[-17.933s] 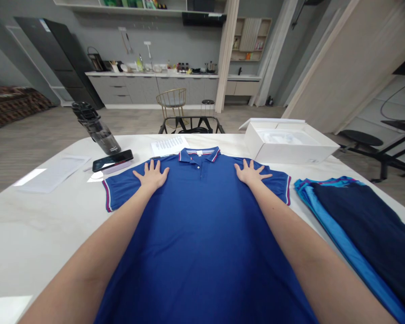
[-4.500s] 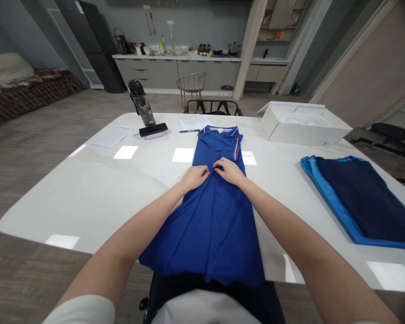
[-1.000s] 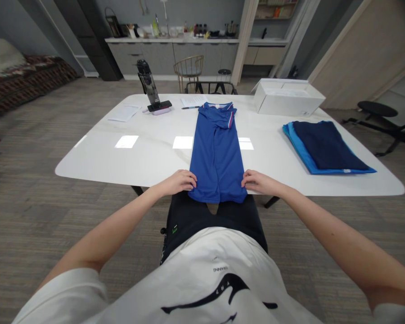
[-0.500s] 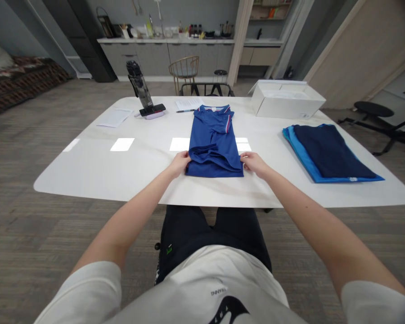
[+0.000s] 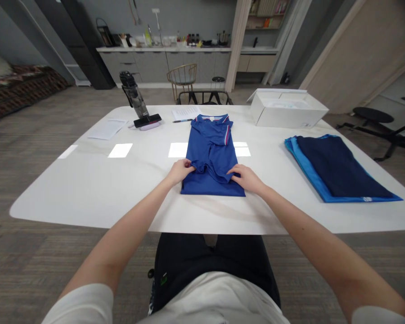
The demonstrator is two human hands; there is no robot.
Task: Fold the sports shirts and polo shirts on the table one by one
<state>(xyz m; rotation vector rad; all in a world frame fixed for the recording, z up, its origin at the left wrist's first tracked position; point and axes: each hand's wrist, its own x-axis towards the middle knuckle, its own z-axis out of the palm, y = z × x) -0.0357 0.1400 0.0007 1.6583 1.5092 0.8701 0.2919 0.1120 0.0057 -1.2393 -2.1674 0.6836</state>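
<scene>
A royal-blue polo shirt (image 5: 211,148) lies folded into a narrow strip on the white table (image 5: 87,189), collar at the far end. Its lower part is doubled up over the middle. My left hand (image 5: 179,170) pinches the left corner of the raised hem. My right hand (image 5: 245,177) grips the right corner of the same hem, fingers curled on the cloth. Both hands sit over the shirt's near half.
A stack of navy and light-blue shirts (image 5: 337,166) lies at the right. An open white box (image 5: 286,112) stands at the far right. A dark bottle (image 5: 132,94), a phone (image 5: 147,120), papers (image 5: 107,128) and a pen (image 5: 182,120) are at the far left. A chair (image 5: 182,78) stands beyond.
Both hands carried the shirt's bottom hem from the table's near edge up and forward, folding the lower part over the middle. The camera has leaned in toward the table.
</scene>
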